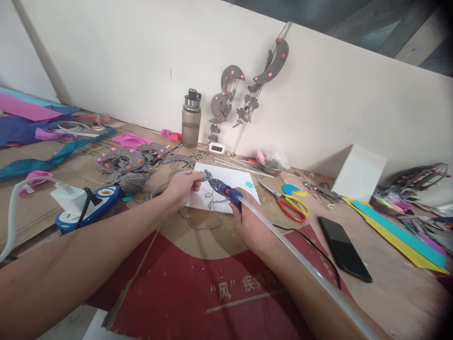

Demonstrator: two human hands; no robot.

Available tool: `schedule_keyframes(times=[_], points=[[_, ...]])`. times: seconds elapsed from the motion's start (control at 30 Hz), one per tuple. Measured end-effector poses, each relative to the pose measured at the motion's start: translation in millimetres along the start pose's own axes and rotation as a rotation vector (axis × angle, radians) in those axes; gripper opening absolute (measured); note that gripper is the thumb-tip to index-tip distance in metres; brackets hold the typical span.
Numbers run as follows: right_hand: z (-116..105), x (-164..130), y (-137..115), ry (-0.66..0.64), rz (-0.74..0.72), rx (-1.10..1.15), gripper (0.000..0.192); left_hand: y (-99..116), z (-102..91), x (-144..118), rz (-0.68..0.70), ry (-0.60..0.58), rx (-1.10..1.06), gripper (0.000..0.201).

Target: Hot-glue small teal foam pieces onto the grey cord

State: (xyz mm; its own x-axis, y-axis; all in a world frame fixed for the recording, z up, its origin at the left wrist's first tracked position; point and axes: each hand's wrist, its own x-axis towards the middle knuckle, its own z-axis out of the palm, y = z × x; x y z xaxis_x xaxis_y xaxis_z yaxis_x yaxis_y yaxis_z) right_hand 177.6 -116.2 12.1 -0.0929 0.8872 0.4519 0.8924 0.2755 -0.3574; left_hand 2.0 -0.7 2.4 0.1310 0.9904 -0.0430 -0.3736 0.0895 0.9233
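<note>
My right hand (249, 219) is wrapped round a blue glue gun (233, 194), and a long clear glue stick (300, 257) runs back from it over my forearm. The gun's nozzle points up and left, close to my left hand (184, 185). Between the fingertips of that hand is a small teal and grey piece (207, 175); whether the nozzle touches it I cannot tell. Below lies a white sheet (233, 177) with a teal flower shape (249, 184) on its right part. Grey yarn (208, 227) trails over the sheet and the cardboard.
Orange and yellow scissors (292, 208) and a black phone (345, 248) lie right. A water bottle (191, 120) stands behind, near hanging grey crescents (278, 63). Left are grey felt pieces (120, 160), a yarn ball (130, 183) and a blue power strip (102, 210). A black cord (314, 248) crosses right.
</note>
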Motion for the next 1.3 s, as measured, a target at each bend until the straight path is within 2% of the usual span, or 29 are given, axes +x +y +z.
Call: schedule_keyframes(times=[0.2, 0.27, 0.4, 0.6, 0.73, 0.83, 0.9, 0.97, 1.03, 1.1, 1.2, 1.3], points=[[1, 8, 19, 0.11, 0.202, 0.284, 0.037, 2, -0.4, 1, -0.047, 0.034, -0.016, 0.021], [1, 13, 29, 0.111, 0.301, 0.297, 0.035, 1, 0.2, 0, -0.044, 0.021, 0.019, 0.022], [-1, 23, 43, 0.058, 0.419, 0.084, 0.029, 1, 2.1, -4, -0.021, -0.026, 0.113, 0.026], [1, 34, 46, -0.058, 0.51, -0.192, 0.032, 4, 7.6, -11, 0.07, -0.062, 0.185, 0.024], [1, 32, 50, -0.042, 0.431, -0.262, 0.034, 4, 9.9, -15, 0.136, -0.132, 0.21, 0.021], [-1, 27, 48, 0.08, 0.333, -0.31, 0.03, 4, 10.1, -17, 0.174, -0.167, 0.255, 0.021], [-2, 26, 40, 0.193, 0.196, -0.224, 0.027, 5, 10.4, -19, 0.2, -0.174, 0.303, 0.022], [-3, 28, 28, 0.251, 0.027, -0.029, 0.028, 7, 10.8, -22, 0.23, -0.174, 0.372, 0.023], [-2, 33, 14, 0.23, -0.085, 0.172, 0.033, 9, 11.2, -25, 0.278, -0.183, 0.452, 0.025], [1, 40, 2, 0.132, -0.132, 0.342, 0.042, 11, 11.1, -27, 0.348, -0.205, 0.522, 0.026], [5, 49, -6, -0.024, -0.077, 0.487, 0.048, 13, 9.9, -26, 0.435, -0.232, 0.591, 0.026], [10, 52, -7, 0.034, -0.001, 0.421, 0.04, 13, 8.9, -25, 0.439, -0.219, 0.614, 0.024]])
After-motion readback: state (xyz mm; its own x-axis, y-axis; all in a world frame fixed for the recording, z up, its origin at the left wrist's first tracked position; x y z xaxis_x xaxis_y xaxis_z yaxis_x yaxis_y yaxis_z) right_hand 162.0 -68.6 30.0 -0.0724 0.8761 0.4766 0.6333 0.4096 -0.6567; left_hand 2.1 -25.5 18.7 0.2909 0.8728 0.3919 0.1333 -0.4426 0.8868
